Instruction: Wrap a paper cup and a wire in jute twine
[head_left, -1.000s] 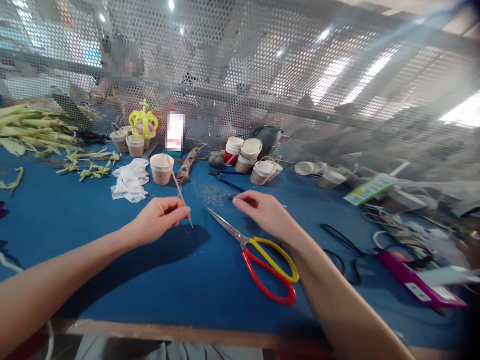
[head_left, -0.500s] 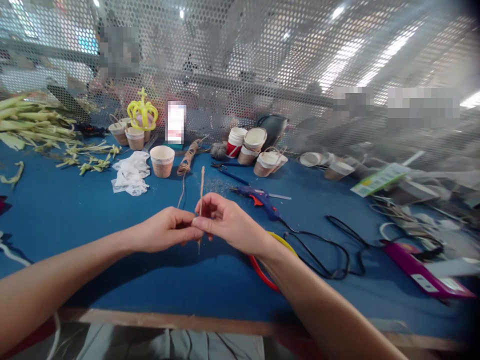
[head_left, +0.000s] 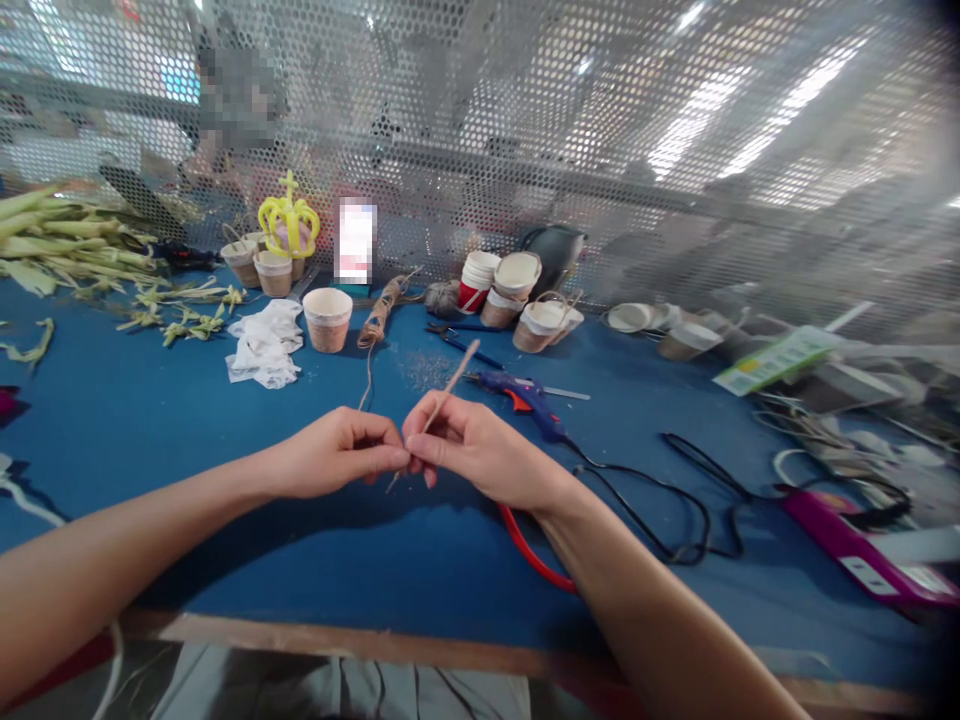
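Note:
My right hand (head_left: 476,445) pinches a length of twine (head_left: 454,375), which slants up to the right past the fingers. Its lower, frayed end pokes out below the fingertips. Thumb and fingers of my left hand (head_left: 341,455) are closed against the right fingertips on the same twine. A strand from the twine bundle (head_left: 382,312) runs down behind my left hand; whether it joins the held piece is hidden. Under my right forearm lie the scissors, only the red handle (head_left: 529,550) showing. Beyond the right hand rests a blue glue gun (head_left: 529,400).
Behind the hands stand a paper cup (head_left: 328,325), crumpled white cloth (head_left: 265,345), a bright phone (head_left: 355,240) and stacked small buckets (head_left: 540,325). Pliers (head_left: 472,345) lie near the glue gun. Black cable and a purple power strip (head_left: 855,545) occupy the right. Perforated metal mesh (head_left: 450,130) borders the back.
My right hand has moved left from beside the glue gun to meet my left hand and grip the twine. The twine has tipped from upright to leaning right. My forearm now covers most of the scissors.

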